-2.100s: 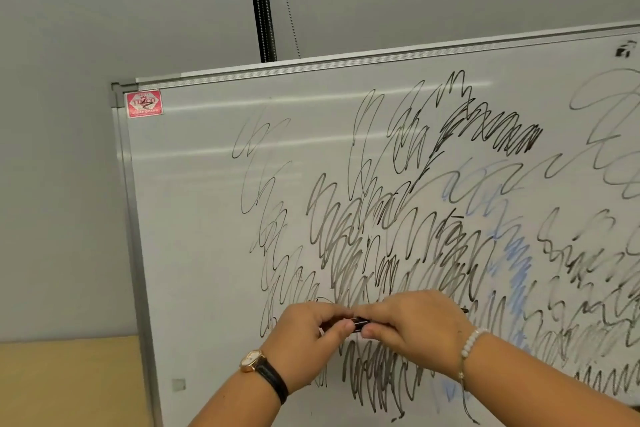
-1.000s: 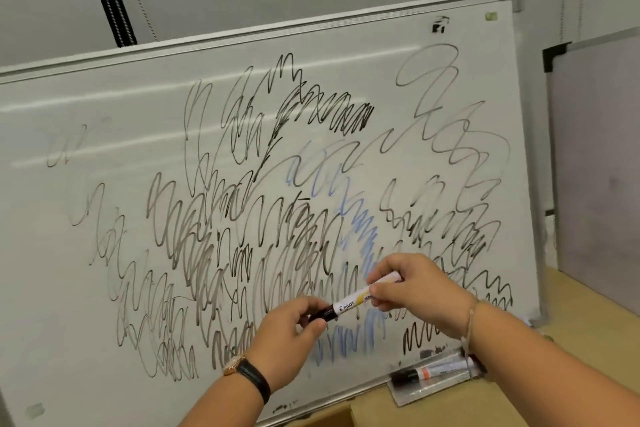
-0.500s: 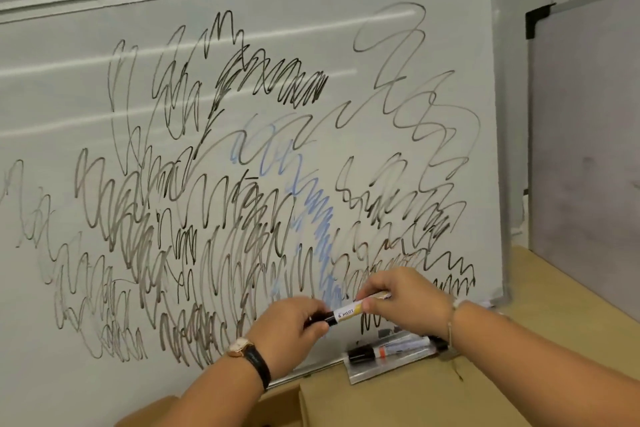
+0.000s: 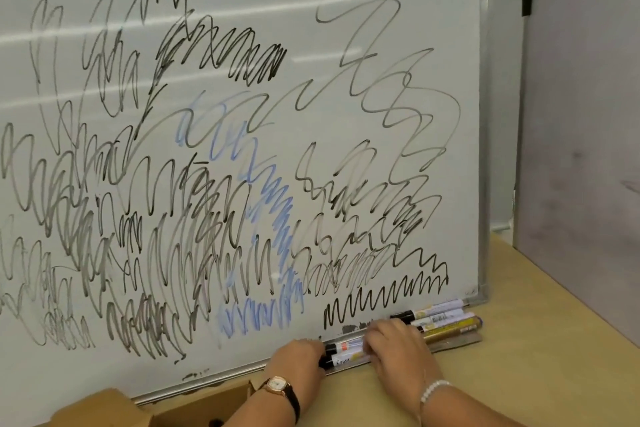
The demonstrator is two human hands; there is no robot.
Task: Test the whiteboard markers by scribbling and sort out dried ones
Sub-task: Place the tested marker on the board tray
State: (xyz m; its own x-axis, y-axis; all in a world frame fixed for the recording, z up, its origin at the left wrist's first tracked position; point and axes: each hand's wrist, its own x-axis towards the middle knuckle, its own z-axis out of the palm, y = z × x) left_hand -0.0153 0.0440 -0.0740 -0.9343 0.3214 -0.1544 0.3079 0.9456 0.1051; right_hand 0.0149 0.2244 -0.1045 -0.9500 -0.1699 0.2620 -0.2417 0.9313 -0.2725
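The marker [image 4: 341,360] sits low in the tray [image 4: 457,345] at the foot of the whiteboard [image 4: 242,28], just beside an orange-banded marker [image 4: 343,346]. The left hand [image 4: 298,360] pinches its black cap end. The right hand [image 4: 398,347] covers the barrel with bent fingers, and I cannot tell whether it grips. It is best laid flat, parallel to its neighbour, before letting go. Count: 2 markers between the hands, seemingly 4 more markers [image 4: 440,317] to the right, 1 cardboard box [image 4: 104,406].
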